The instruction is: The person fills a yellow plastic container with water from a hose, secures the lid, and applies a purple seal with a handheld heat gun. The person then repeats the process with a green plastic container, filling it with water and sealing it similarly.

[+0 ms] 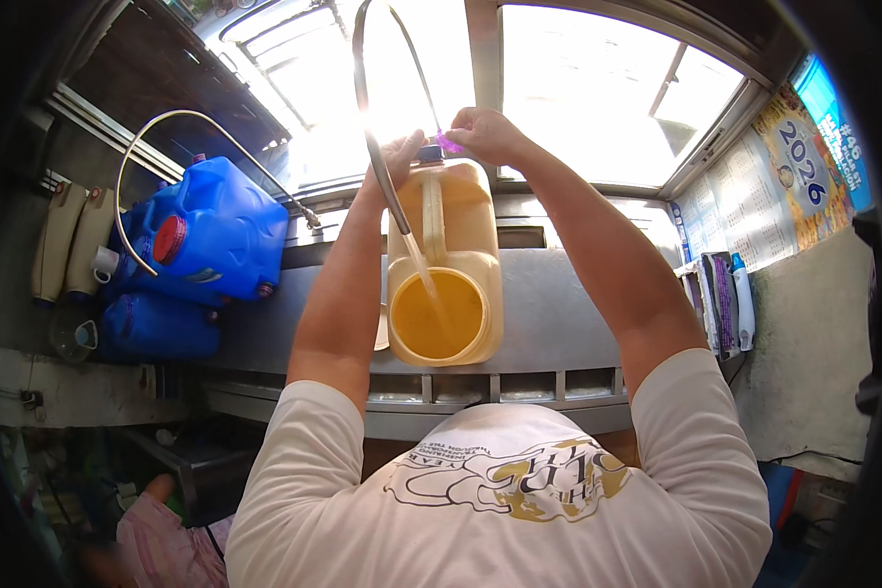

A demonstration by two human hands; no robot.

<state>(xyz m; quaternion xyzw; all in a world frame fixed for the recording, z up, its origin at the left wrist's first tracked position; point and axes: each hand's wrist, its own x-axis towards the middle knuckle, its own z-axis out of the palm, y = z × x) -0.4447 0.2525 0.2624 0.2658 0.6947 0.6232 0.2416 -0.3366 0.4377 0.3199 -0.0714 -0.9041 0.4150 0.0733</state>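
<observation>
Windows (598,98) glare beyond the left grip (399,157) and right grip (482,135); a lettered calendar (784,162) hangs right of them. The right pinches a purple piece (448,143); whether the left is clamped, I can't tell from here. Below both, the yellowish jug (480,235) stands on the worktop (563,304), before a lettered shirt (510,539).

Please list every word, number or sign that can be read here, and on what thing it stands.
I leave the wording uncopied; print stands on these:
White shirt: black and gold lettering on its front.
Wall calendar: large digits; small print unreadable.
Blue sign: pale lettering, tilted.
Blue jug: label too small to read.
</observation>
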